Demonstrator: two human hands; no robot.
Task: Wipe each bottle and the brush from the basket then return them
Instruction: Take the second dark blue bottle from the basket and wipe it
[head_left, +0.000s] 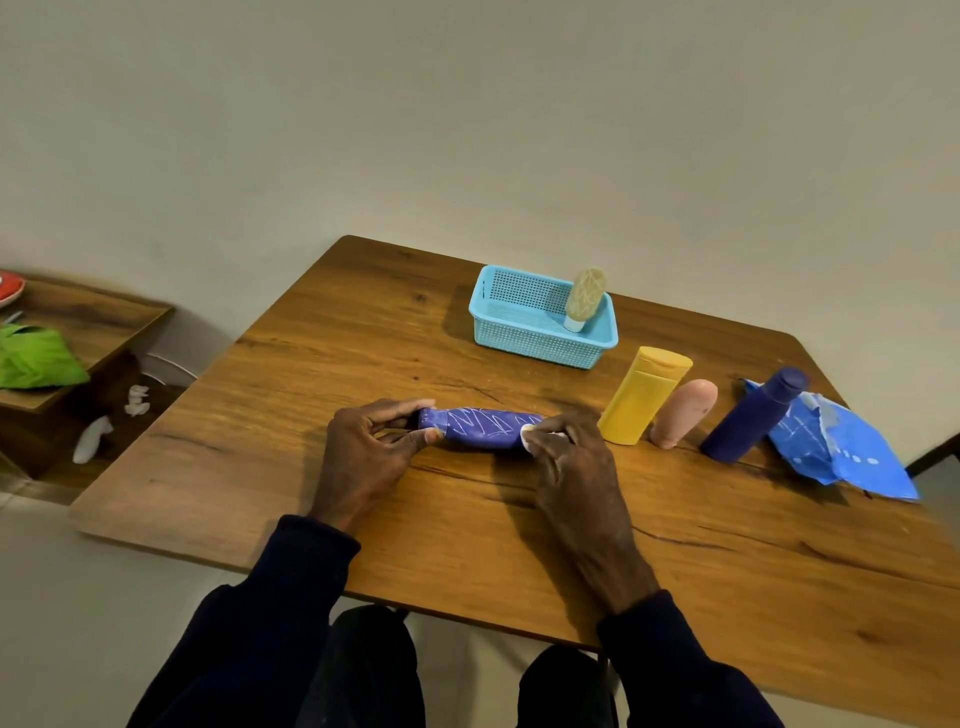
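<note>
The person wears long, very dark sleeves, navy or perhaps black, with snug ribbed cuffs ending at both wrists, the left hand (363, 457) and right hand (576, 478) bare, and dark trousers cover the knees below.

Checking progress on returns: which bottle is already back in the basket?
The beige bottle, cap-down inside the light blue basket. The yellow, pink and dark blue bottles stand on the table; the purple one is being held.

wall (467, 114): plain, pale | table (467, 519): wood | left: low wooden shelf (98, 322)
</note>
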